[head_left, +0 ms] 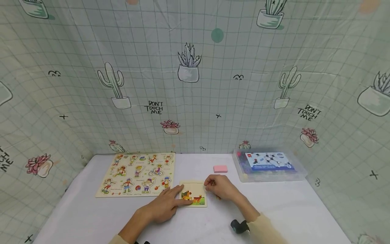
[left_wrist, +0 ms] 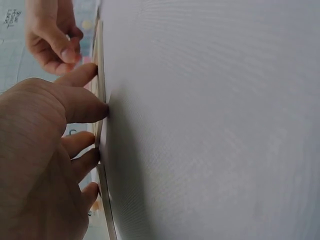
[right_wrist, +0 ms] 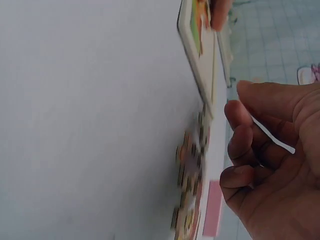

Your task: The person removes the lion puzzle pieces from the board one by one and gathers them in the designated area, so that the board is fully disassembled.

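Note:
A small square jigsaw puzzle tray (head_left: 195, 187) lies flat on the table, with colourful animal-picture pieces (head_left: 199, 200) along its lower part and its upper part bare. My left hand (head_left: 164, 205) rests at its left side, thumb and fingers spread over the tray's edges; the left wrist view shows fingertips (left_wrist: 90, 70) touching the rim. Just past the tray's right edge hovers my right hand (head_left: 224, 188), fingers loosely bent. Nothing shows between its thumb and fingers in the right wrist view. Loose jigsaw pieces (right_wrist: 189, 170) lie in a blurred heap beneath it.
A larger wooden board with sports figures (head_left: 141, 174) lies left of the tray, close to the left hand. Behind the right hand sits a pink block (head_left: 220, 169). A clear plastic case (head_left: 269, 166) stands at the back right, near the patterned curtain (head_left: 201, 101).

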A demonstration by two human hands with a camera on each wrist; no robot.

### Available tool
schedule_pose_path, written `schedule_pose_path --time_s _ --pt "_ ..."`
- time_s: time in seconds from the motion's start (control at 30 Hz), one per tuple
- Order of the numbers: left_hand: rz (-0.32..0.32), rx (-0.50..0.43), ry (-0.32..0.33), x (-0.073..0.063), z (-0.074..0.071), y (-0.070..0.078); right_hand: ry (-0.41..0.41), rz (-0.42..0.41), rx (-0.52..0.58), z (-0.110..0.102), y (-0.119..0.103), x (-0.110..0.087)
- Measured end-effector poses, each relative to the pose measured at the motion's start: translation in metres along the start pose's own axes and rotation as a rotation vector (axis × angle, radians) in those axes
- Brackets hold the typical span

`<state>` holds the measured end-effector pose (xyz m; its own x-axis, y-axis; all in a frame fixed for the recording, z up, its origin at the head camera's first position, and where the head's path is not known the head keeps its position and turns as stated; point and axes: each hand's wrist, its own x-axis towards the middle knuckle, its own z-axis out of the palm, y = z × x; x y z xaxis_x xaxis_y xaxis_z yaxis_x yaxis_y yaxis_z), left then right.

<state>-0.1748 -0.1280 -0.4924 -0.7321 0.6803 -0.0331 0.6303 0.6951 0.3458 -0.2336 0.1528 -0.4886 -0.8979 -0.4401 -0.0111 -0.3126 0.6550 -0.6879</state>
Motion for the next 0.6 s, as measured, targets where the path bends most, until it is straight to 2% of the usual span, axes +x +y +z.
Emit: schedule_pose_path --time_s 0.13,0.4,0.6 --pt "0.0 -0.018 -0.008 -0.001 -0.001 -0.001 -0.01 -0.048 -0.049 0.01 -0.013 0.005" --pt "0.023 -0.038 -0.01 -0.006 -0.003 -0.007 -0.11 -0.086 -0.081 0.034 -0.029 0.013" --pt "0.025 -0.023 -0.007 -0.007 -0.004 -0.008 -0.118 -0.088 -0.123 0.041 -0.037 0.014"
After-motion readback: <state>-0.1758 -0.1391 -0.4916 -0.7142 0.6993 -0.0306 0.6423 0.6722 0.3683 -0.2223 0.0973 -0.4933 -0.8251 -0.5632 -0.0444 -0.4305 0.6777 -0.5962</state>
